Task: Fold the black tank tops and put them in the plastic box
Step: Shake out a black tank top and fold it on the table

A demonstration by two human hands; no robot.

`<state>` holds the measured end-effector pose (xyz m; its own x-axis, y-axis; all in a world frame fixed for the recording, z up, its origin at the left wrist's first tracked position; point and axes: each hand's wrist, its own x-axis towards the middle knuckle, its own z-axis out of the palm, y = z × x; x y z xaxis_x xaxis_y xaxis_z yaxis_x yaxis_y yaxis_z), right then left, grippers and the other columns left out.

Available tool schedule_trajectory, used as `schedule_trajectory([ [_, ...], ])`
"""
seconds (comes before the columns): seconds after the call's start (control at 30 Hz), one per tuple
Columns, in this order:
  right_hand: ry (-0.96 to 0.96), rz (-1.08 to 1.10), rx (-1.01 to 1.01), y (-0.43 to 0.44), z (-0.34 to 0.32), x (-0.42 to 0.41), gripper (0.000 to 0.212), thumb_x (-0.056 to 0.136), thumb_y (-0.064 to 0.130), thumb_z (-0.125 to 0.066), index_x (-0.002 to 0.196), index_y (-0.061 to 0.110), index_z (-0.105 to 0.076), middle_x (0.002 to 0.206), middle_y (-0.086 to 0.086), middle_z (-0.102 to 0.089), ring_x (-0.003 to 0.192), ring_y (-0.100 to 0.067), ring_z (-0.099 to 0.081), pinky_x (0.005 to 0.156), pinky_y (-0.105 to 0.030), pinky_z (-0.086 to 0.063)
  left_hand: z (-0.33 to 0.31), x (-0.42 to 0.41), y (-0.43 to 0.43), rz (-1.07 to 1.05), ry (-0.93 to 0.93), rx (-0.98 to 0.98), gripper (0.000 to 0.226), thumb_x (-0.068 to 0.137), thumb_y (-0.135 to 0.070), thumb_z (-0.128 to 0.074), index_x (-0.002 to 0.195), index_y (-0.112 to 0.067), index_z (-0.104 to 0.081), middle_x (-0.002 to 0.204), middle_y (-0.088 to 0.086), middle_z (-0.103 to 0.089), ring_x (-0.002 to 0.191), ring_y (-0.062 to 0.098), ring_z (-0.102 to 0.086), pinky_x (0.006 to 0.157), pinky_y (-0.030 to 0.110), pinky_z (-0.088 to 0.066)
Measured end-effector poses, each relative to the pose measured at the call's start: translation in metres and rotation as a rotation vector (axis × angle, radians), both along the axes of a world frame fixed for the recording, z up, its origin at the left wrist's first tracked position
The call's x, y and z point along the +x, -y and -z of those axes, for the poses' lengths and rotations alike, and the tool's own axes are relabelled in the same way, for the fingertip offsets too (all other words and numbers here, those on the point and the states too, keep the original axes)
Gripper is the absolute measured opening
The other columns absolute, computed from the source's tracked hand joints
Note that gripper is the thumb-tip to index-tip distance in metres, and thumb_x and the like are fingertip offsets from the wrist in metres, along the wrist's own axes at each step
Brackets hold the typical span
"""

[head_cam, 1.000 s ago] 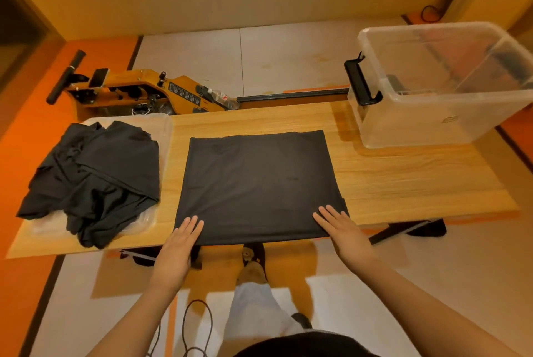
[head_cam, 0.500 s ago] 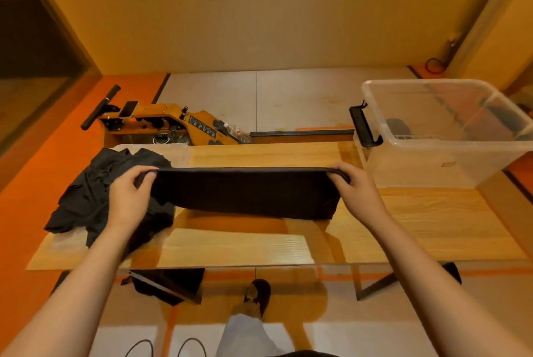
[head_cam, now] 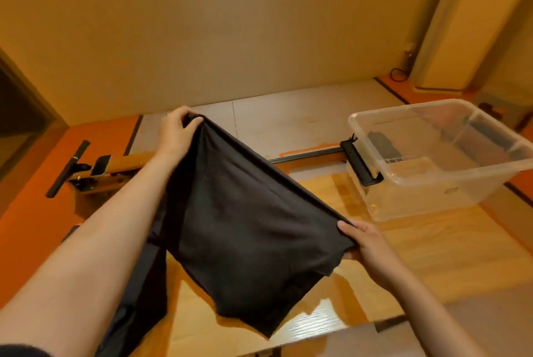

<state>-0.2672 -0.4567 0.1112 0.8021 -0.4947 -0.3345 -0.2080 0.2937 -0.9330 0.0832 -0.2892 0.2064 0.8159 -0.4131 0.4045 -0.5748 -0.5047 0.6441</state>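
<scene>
The black tank top (head_cam: 245,227), thin soft cloth folded to approx. a rectangle, is in the air over the light wooden table (head_cam: 427,258), not lying on it. It is held by one edge, which is its long axis. This edge runs slanted, from high at the far left down to low over the table's right part. The rest hangs below it, w/ the lowest corner over the table's near edge.

The left hand (head_cam: 176,133) has the high end: thumb and curled fingers pinch the corner, arm stretched forward and up. The right hand (head_cam: 367,240) has the low end, just above the table top. Its thumb presses on top of the cloth; the other fingers go under it, so I cannot tell how they lie.

The clear plastic box (head_cam: 421,198), w/ a black clip handle (head_cam: 362,165), stands open at the table's far right corner. From the cloth it lies to the right and farther away. The right hand is the nearer one, near the box's front wall but apart from it. In my judgement a carry to the box goes rightward, and the left hand has the longer way.
</scene>
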Motion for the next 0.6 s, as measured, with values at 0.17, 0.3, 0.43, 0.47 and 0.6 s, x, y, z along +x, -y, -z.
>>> schedule_trajectory([
  [0.17, -0.233, 0.266, 0.007, 0.004, 0.065, -0.032, 0.029, 0.1, 0.017, -0.042, 0.09, 0.009, -0.068, 0.085, -0.007, -0.071, 0.08, -0.024, -0.068, 0.061, -0.022, -0.053, 0.072, -0.019, 0.132, 0.293, -0.089, 0.253, 0.045, 0.094, -0.026, -0.061, 0.136, -0.017, -0.048, 0.137, 0.006, -0.055, 0.129, 0.027, -0.047, 0.109, 0.044, -0.034],
  [0.3, -0.518, 0.393, -0.189, 0.006, 0.117, -0.075, 0.021, 0.1, 0.011, -0.044, 0.102, 0.007, -0.064, 0.091, -0.004, -0.065, 0.088, -0.023, -0.063, 0.07, -0.021, -0.049, 0.146, -0.092, 0.142, 0.468, -0.081, 0.45, 0.058, 0.098, -0.034, -0.052, 0.149, -0.017, -0.031, 0.155, 0.005, -0.033, 0.145, 0.023, -0.024, 0.118, 0.04, -0.014],
  [0.43, -0.652, 0.293, -0.606, 0.0, 0.133, -0.078, 0.028, 0.098, 0.012, -0.048, 0.124, 0.009, -0.057, 0.117, -0.005, -0.06, 0.113, -0.024, -0.057, 0.09, -0.027, -0.042, 0.221, -0.169, 0.062, 0.418, -0.207, 0.534, 0.062, 0.102, -0.037, -0.04, 0.155, -0.017, -0.013, 0.162, 0.0, -0.01, 0.149, 0.016, -0.001, 0.12, 0.036, -0.001],
  [0.47, -0.63, 0.229, -0.722, -0.004, 0.132, -0.069, 0.032, 0.097, 0.013, -0.049, 0.129, 0.01, -0.055, 0.124, -0.003, -0.058, 0.118, -0.021, -0.053, 0.095, -0.027, -0.04, 0.234, -0.183, 0.041, 0.373, -0.224, 0.548, 0.063, 0.102, -0.037, -0.038, 0.155, -0.017, -0.01, 0.162, 0.0, -0.007, 0.149, 0.016, 0.001, 0.119, 0.035, 0.001],
  [0.6, -0.542, -0.211, -1.153, -0.022, 0.144, -0.026, 0.049, 0.097, 0.028, -0.05, 0.145, 0.021, -0.04, 0.155, 0.002, -0.029, 0.146, -0.019, -0.019, 0.118, -0.035, -0.011, 0.257, -0.223, -0.024, 0.245, -0.257, 0.591, 0.065, 0.102, -0.037, -0.037, 0.154, -0.017, -0.003, 0.162, -0.002, 0.001, 0.147, 0.013, 0.011, 0.121, 0.035, 0.001],
])
